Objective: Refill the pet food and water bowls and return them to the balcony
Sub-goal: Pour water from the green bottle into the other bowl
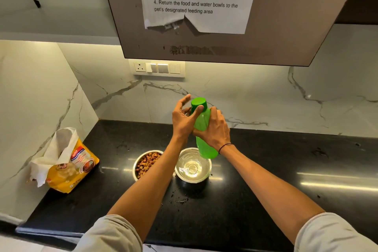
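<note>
White marble-veined walls [266, 96] meet a glossy black counter [286, 170] under a brown cabinet [286, 26], with a switch panel [157, 68] lit from beneath.

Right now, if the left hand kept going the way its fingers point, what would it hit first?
Probably the marble wall behind the counter. The left hand points up and away, beside the green cap; depth is unclear.

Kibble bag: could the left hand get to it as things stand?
Probably yes, once freed. The kibble bag stands open at the counter's left end with bare counter between, but the left hand is at the cap of the bottle.
</note>
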